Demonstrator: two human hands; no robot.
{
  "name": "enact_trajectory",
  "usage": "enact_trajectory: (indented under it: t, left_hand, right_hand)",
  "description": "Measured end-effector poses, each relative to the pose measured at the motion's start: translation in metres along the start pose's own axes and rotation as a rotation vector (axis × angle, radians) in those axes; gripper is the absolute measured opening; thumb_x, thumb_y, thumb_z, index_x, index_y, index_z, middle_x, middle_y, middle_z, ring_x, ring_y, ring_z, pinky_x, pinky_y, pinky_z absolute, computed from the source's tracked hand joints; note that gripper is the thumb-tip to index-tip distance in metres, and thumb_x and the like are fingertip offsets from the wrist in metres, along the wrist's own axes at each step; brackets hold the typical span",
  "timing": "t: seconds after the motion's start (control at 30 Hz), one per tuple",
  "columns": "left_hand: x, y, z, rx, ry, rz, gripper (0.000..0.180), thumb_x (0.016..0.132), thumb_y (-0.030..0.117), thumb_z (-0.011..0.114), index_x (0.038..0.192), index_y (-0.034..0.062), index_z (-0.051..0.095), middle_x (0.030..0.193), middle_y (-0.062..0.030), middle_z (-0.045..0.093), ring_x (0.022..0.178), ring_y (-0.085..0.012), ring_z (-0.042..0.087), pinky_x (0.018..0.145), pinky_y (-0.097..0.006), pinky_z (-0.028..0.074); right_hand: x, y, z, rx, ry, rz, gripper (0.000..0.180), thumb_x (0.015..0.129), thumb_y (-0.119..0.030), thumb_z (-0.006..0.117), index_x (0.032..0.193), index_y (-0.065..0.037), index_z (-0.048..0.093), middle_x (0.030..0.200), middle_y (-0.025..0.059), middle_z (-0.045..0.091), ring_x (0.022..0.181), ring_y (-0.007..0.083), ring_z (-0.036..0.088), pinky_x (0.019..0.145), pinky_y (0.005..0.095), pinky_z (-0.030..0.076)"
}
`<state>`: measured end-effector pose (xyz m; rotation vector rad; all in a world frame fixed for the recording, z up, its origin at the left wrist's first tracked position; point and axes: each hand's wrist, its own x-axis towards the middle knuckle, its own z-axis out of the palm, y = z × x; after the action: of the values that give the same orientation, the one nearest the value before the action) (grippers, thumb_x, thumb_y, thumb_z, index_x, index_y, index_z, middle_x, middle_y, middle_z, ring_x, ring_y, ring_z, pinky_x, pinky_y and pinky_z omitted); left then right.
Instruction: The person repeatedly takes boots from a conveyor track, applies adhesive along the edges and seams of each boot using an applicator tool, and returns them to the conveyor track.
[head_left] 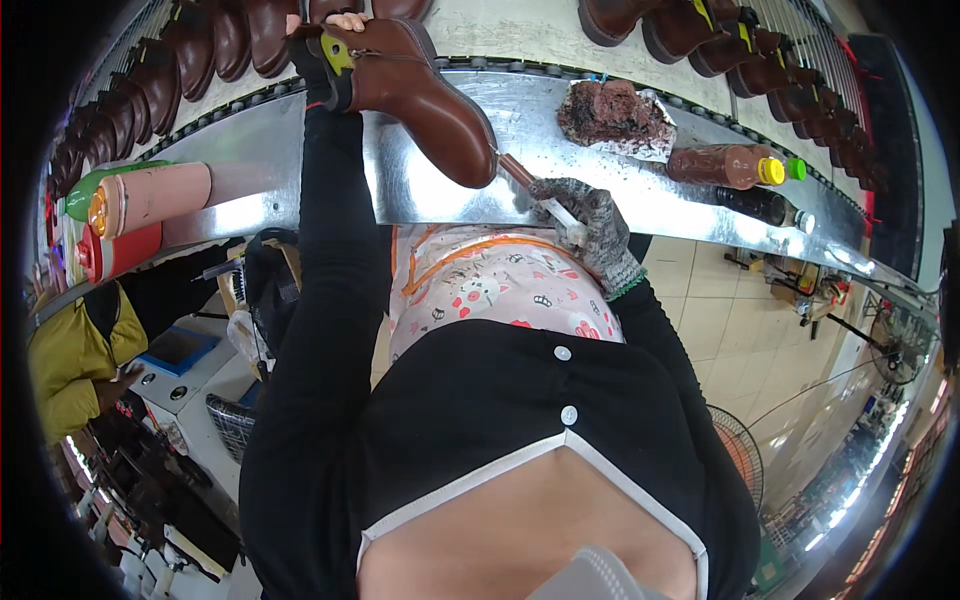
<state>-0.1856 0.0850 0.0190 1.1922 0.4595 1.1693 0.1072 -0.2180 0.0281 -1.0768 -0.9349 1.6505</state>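
View from above the worker's chest, looking down at a metal desk (640,205). The left hand (335,25), at the end of a black sleeve, holds a brown ankle boot (415,95) by its top opening; only a few fingers (350,20) show over the collar, curled on it. The boot is tilted, toe down toward the worker, with the toe above the near part of the desk. The right hand (590,215), in a grey speckled glove, has its fingers closed round a thin brush (535,190), whose brown tip touches the boot at the toe. Behind the brush, on the desk, lies a dark brown stained rag (615,115) on a crumpled sheet. To the right lie a brown bottle with a yellow cap (725,165) and a dark bottle (760,205) just beside it. To the left lie a pink tumbler (150,198), a green bottle (85,190) and a red container (115,252). Rows of brown boots (140,90) stand on the far belt beyond the desk.
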Motion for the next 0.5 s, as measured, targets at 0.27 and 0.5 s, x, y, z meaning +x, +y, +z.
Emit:
enact_trajectory:
  t: [0.27, 0.5]
  left_hand:
    - [0.004, -0.039, -0.012, 0.081, 0.476, -0.001, 0.063, 0.093, 0.055, 0.025, 0.099, 0.0004, 0.057, 0.084, -0.0125, 0.063, 0.082, -0.0243, 0.059, 0.077, -0.035, 0.048]
    - [-0.010, -0.011, 0.014, 1.095, 0.588, 0.156, 0.059, 0.093, 0.052, 0.031, 0.079, 0.0054, 0.064, 0.069, -0.0105, 0.065, 0.067, -0.0283, 0.063, 0.059, -0.038, 0.046]
  right_hand:
    - [0.008, 0.034, -0.026, 0.690, 0.121, 0.193, 0.090, 0.078, -0.076, 0.031, 0.113, 0.003, 0.054, 0.105, 0.0285, 0.058, 0.093, 0.0311, 0.061, 0.082, 0.0308, 0.051]
    - [0.003, 0.003, -0.013, 0.549, 0.296, 0.238, 0.087, 0.082, -0.074, 0.025, 0.111, 0.001, 0.058, 0.087, 0.0158, 0.065, 0.053, 0.0074, 0.053, 0.044, 0.0155, 0.039]
